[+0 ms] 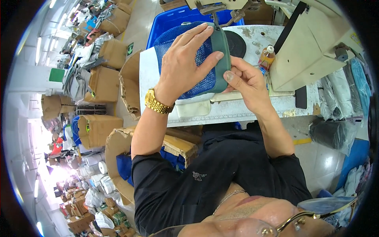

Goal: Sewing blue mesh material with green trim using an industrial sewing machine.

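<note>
- Eyeglasses (325, 208) loom before the sewing machine (310, 59).
- At its needle bar (215, 19), our left hand (183, 63) lies spread on a blue mesh piece (203, 55); our right hand (245, 82) pinches its green band (220, 44).
- Likely light, floppy: grip that band.

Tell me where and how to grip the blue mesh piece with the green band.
Probably pinch the near right edge of the green band, coming from the right, as the right hand does: the strip faces that side, while the left hand covers much of the blue mesh and machine parts crowd the far end.
</note>
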Tool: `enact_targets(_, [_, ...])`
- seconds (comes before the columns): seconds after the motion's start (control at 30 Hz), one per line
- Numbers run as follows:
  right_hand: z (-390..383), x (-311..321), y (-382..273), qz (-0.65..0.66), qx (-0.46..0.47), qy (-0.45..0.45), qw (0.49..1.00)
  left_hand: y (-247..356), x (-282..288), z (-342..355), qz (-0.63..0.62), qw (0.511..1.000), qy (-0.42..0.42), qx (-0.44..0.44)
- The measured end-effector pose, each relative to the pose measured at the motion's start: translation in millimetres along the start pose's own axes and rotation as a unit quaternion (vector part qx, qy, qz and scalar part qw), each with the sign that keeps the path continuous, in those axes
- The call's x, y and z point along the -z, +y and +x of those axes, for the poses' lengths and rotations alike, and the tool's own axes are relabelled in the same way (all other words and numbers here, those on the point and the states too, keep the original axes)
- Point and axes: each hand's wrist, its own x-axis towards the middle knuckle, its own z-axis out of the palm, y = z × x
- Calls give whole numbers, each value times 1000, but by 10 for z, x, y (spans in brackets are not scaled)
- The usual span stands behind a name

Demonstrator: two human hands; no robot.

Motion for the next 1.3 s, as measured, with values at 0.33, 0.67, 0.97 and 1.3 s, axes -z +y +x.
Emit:
enact_targets(0.33, [-49, 50, 109, 23, 28, -30, 999, 169, 48, -74, 36, 999, -15, -20])
enact_targets(0.67, [55, 106, 103, 10, 37, -31, 999, 108, -2, -28, 3, 1000, -12, 3])
enact_targets(0.97, [213, 126, 141, 21, 55, -19, 998, 1, -44, 42, 5, 1000, 11, -10])
enact_targets(1.3, [255, 109, 157, 44, 34, -15, 998, 76, -36, -83, 3, 999, 22, -40])
